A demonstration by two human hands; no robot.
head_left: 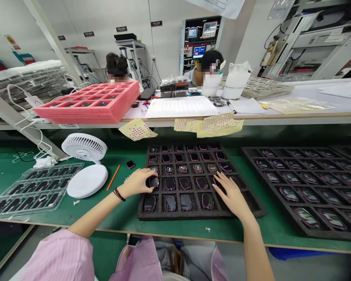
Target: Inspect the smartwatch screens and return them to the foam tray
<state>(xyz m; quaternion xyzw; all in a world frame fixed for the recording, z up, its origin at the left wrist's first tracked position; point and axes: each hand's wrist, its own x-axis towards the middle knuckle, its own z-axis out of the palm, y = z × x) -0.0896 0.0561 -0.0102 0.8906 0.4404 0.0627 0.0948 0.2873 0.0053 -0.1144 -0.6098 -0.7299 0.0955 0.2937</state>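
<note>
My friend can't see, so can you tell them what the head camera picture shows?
A person's left hand holds a small dark device over a black foam tray of similar pink-rimmed devices, while the right hand rests on the tray. A white fan sits nearby on a green bench.

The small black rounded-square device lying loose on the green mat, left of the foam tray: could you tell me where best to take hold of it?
Probably pinch the device by two opposite edges, coming straight down from above with the left hand. It seems to lie flat on the green mat, its edges free, and the nearby orange pencil lies clear of it.
</note>
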